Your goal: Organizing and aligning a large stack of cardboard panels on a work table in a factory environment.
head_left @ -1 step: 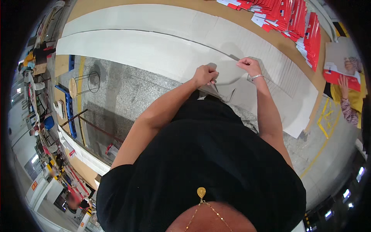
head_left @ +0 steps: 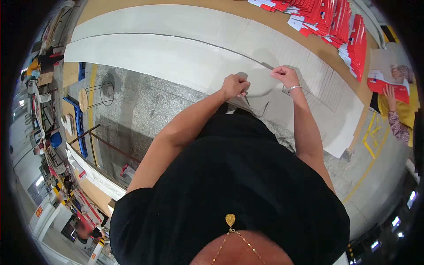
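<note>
Long white sheets (head_left: 145,48) lie across the tabletop, with a dark seam between two layers. Over their near edge is my left hand (head_left: 235,86), its fingers curled closed; whatever may be in them is hidden. To its right, my right hand (head_left: 286,77) pinches thumb and fingers together by the right end of the seam. I cannot make out anything between those fingertips. A silvery bracelet circles the right wrist. Between my hands, the white surface carries their shadows, and its near edge looks uneven close to my body.
Red and white printed flat pieces (head_left: 327,26) lie in overlapping rows at the far right of the brown tabletop (head_left: 212,8). A person in yellow (head_left: 399,104) at the right holds a red and white piece (head_left: 393,87). A round stool (head_left: 83,100) stands on the floor at left.
The person at the right has shifted the red and white piece slightly left. My own hands stay in the same place.
</note>
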`<state>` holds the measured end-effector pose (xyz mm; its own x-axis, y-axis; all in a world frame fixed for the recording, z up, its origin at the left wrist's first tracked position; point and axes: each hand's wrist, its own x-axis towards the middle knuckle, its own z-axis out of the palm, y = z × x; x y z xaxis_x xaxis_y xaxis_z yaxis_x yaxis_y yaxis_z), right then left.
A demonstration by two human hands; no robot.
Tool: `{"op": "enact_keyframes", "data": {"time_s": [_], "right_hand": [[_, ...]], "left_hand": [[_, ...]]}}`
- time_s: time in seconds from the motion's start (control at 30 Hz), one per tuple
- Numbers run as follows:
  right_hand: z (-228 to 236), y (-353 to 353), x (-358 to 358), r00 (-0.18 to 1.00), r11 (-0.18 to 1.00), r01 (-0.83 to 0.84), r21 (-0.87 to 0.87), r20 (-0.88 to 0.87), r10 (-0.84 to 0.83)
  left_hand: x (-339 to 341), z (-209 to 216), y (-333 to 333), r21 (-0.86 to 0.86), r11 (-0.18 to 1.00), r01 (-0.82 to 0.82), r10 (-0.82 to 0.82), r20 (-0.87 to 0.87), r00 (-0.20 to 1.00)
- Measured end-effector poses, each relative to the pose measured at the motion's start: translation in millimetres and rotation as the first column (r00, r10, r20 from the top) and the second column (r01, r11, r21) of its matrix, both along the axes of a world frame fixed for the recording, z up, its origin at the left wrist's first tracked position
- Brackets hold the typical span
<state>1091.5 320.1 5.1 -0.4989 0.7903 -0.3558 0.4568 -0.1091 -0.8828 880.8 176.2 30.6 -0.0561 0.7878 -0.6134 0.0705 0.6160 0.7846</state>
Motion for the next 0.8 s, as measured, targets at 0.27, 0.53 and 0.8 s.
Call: {"op": "enact_keyframes", "data": {"time_s": [0.27,0.53,0.8], "right_hand": [[-2,-3,-2,0.959,0.989,-0.071,0.133,0.283,0.031],[-1,-8,-10,0.932,0.976,0.006,0.216,0.352,-0.083],[2,-9,-14,0.916,0.961,-0.055,0.271,0.398,-0.06]], "left_hand": [[4,-1,-1,-0.067,0.996,-0.06,0.054,-0.079,0.995],[-11,15,-47,0.378,0.713,0.59,-0.116,-0.767,0.631],[-9,25,-56,0.258,0.678,0.688,-0.193,-0.841,0.506]]}}
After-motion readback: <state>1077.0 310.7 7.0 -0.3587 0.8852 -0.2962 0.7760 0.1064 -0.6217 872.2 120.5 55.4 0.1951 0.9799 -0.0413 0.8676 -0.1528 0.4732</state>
